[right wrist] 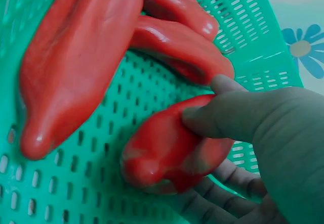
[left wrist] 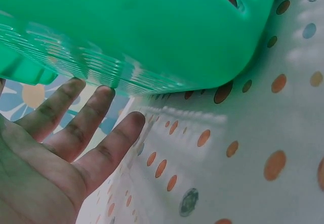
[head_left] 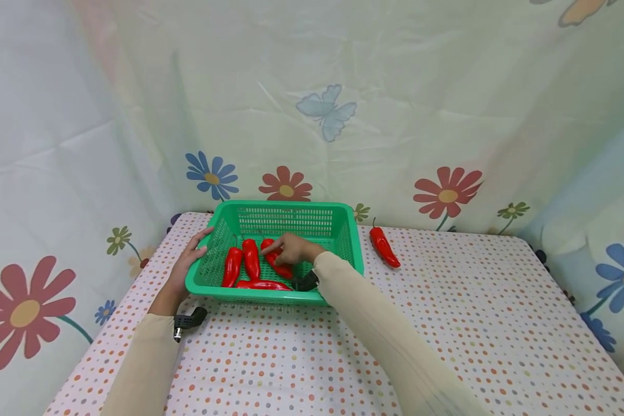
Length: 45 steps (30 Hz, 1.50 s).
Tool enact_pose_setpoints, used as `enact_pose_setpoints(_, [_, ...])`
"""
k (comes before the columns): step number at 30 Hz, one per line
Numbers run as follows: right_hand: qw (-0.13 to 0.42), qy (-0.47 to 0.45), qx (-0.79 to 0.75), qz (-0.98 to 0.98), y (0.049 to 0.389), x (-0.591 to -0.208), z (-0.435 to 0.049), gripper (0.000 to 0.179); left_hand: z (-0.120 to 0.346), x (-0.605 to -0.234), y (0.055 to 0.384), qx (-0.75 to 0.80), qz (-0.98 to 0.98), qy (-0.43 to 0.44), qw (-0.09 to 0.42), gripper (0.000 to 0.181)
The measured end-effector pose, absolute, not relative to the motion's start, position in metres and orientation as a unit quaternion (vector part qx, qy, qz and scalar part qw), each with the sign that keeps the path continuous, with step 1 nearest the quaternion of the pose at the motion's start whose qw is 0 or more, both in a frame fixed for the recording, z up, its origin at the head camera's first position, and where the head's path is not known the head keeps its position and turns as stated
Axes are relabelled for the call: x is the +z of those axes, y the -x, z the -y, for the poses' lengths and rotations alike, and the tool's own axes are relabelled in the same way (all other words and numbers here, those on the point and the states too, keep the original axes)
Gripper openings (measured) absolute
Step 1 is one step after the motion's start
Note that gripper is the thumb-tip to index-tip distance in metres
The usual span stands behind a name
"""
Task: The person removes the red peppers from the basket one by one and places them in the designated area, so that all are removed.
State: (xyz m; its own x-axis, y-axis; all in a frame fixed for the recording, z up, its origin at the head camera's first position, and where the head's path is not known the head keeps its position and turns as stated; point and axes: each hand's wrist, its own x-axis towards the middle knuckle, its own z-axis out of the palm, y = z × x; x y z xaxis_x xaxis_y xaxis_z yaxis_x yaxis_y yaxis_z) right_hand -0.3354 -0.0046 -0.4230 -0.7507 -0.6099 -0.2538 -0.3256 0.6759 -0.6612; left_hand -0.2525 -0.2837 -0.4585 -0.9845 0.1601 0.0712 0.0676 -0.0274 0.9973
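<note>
In the head view a green plastic basket [head_left: 270, 294] with slotted sides stands on the table. Inside it my right hand [head_left: 291, 249] holds a red pepper [right wrist: 152, 155], thumb on top and fingers beneath, as the right wrist view shows. Two more red peppers, a left one [head_left: 232, 267] and a middle one [head_left: 251, 259], lie side by side to the left of that hand. Another red pepper [head_left: 262, 285] lies crosswise along the near wall. My left hand [head_left: 183, 270] is at the basket's left side, its visible fingers [left wrist: 81, 125] extended beside the outer wall.
One red pepper [head_left: 383, 247] lies on the table to the right of the basket. A dotted cloth [head_left: 447, 312] covers the table. Flower-printed sheets [head_left: 374, 144] hang behind and at both sides, close to the table's edges.
</note>
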Motion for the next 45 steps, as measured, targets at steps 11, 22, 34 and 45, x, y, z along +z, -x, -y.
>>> enact_pose_setpoints(11, [0.227, 0.262, -0.384, -0.856, 0.331, -0.393, -0.006, 0.041, 0.284, -0.456, 0.252, 0.701, -0.706, -0.091, 0.026, 0.052])
enact_pose_setpoints(22, [0.179, 0.275, -0.442, -0.835, 0.316, -0.333, -0.063, 0.039, 0.288, -0.459, 0.249, 0.706, -0.703, -0.086, 0.023, 0.052])
enact_pose_setpoints(34, [0.104, 0.155, -0.447, -0.875, 0.324, -0.302, -0.186, 0.048, 0.286, -0.458, 0.254, 0.707, -0.701, -0.090, 0.022, 0.052])
enact_pose_setpoints(45, [0.089, 0.091, -0.428, -0.895, 0.332, -0.345, -0.260, 0.055, 0.285, -0.462, 0.257, 0.714, -0.692, -0.097, 0.024, 0.052])
